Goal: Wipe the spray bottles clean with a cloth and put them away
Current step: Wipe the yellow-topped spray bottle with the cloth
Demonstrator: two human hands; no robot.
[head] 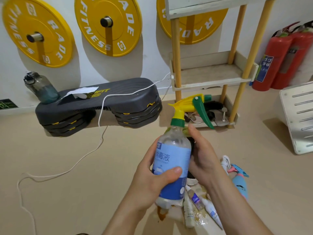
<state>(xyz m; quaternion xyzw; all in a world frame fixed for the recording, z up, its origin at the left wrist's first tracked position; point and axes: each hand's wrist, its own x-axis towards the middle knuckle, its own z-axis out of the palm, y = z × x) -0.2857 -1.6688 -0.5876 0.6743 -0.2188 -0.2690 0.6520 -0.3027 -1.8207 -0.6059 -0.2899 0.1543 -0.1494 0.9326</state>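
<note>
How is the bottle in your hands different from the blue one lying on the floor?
The held bottle is clear with a blue label; the floor bottle is blue. The held bottle has a yellow-and-green sprayer; the floor bottle's looks pink and blue. The left hand grips the held bottle nearly upright; the floor bottle lies down. Both are spray bottles.

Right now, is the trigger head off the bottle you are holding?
No: the yellow and green trigger head sits on the neck of the spray bottle that the left hand grips.

left grip (152, 182) curled round spray bottle (172, 160), right grip (205, 160) cupped against its right side
</note>
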